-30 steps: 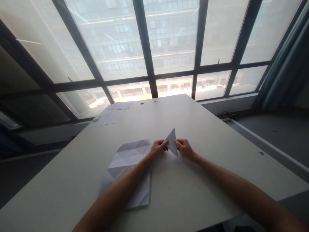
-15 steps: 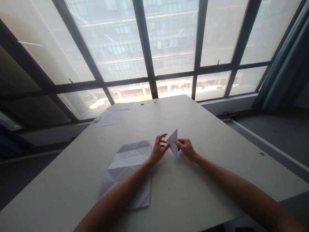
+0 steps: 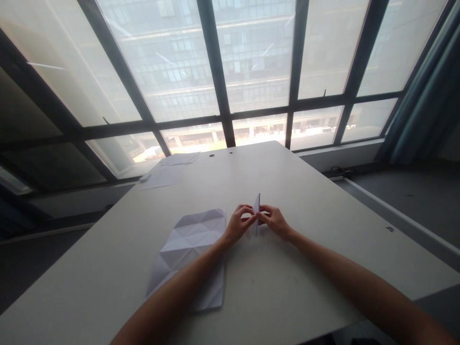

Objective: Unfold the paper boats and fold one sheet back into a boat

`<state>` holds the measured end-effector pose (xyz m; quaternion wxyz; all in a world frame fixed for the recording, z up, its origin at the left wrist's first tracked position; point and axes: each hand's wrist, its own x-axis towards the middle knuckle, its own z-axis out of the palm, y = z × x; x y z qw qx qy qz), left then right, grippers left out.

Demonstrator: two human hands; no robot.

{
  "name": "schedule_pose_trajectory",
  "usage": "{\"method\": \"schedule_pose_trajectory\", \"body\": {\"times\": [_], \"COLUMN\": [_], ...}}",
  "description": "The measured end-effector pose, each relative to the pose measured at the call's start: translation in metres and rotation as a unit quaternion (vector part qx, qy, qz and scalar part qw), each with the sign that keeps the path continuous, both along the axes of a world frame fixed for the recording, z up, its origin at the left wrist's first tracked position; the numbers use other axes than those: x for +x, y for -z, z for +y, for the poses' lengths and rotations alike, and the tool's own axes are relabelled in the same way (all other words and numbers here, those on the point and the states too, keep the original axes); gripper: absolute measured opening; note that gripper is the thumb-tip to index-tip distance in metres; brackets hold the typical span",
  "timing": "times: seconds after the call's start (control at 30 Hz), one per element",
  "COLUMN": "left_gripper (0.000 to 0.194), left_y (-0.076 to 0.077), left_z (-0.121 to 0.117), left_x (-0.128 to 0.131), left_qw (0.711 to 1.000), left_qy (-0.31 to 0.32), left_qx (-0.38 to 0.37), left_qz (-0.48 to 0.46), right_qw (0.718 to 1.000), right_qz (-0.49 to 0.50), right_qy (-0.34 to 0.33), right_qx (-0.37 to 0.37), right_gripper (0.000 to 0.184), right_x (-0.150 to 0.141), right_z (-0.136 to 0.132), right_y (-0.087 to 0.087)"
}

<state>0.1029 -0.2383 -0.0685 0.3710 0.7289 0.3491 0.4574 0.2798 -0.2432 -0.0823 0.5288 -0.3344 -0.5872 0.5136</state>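
A small piece of folded white paper [image 3: 257,203] stands nearly edge-on between my hands, a little above the table. From the left side, my left hand [image 3: 240,223] pinches it with thumb and fingertips. My right hand [image 3: 273,220] grips it from the right, its fingers partly behind the sheet. Beside my left wrist lies a larger creased sheet of paper [image 3: 194,232], marked with a grid of diagonal folds. My left forearm covers part of that sheet.
The white table [image 3: 305,297] stretches toward tall windows. At its far left lie some loose paper sheets [image 3: 165,175]. A small dark mark [image 3: 390,229] sits near the right edge. A blue curtain [image 3: 413,105] hangs at the right.
The folded paper has turned from showing its triangular face to nearly edge-on. My left fingers, spread before, have closed on it, and my right fingers have shifted their hold.
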Motion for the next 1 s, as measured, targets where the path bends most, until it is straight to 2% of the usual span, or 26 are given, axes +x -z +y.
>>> {"method": "schedule_pose_trajectory", "body": {"times": [0.2, 0.5, 0.77, 1.0], "left_gripper": [0.030, 0.033, 0.036, 0.039], "left_y": [-0.001, 0.009, 0.010, 0.007], "left_z": [0.001, 0.005, 0.007, 0.009], "left_x": [-0.001, -0.001, -0.002, -0.005], "left_qw": [0.999, 0.994, 0.990, 0.991], "left_qy": [0.024, 0.066, 0.071, 0.051], "left_qx": [-0.035, -0.074, -0.094, -0.102], "left_qz": [-0.011, -0.048, -0.077, -0.064], "right_qw": [1.000, 1.000, 0.999, 1.000], "right_qz": [0.003, -0.018, -0.030, -0.028], "right_qy": [-0.014, -0.014, -0.017, 0.000], "right_qx": [-0.016, -0.014, -0.009, -0.008], "right_gripper": [0.045, 0.050, 0.048, 0.045], "right_x": [0.000, 0.000, 0.000, -0.001], "right_z": [0.001, 0.001, 0.003, 0.002], "right_y": [0.002, 0.003, 0.004, 0.001]}}
